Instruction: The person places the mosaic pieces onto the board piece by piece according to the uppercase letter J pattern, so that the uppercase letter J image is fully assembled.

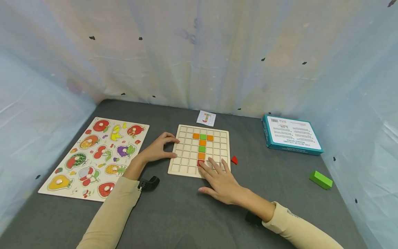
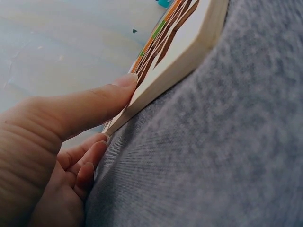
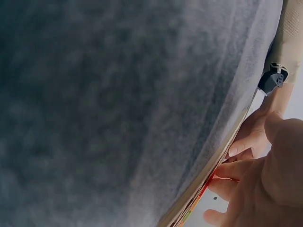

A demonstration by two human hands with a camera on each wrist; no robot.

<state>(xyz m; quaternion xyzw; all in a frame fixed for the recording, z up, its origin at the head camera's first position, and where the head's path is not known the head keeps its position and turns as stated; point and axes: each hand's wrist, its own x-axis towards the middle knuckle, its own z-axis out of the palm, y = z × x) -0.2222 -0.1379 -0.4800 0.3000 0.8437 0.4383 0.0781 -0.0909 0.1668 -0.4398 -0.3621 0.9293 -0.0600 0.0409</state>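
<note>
A wooden grid board point(image 1: 186, 152) lies on the dark cloth, with orange and green squares forming a T shape. At the lower end of its stem sits a red piece point(image 1: 198, 163), partly covered by fingertips. My right hand point(image 1: 224, 185) is spread over the board's near right part, its index fingertip touching the red piece. My left hand point(image 1: 157, 148) rests at the board's left edge; in the left wrist view the thumb point(image 2: 102, 101) touches the edge and the other fingertips meet it farther along. Just right of the board lies a loose red piece point(image 1: 234, 159).
Behind the board lies a small pattern card point(image 1: 206, 118). A fruit puzzle board point(image 1: 79, 192) spreads out on the left, partly under the left forearm. At the right are a teal box point(image 1: 292, 135) and a green block point(image 1: 321, 180). Pale curtains surround the table.
</note>
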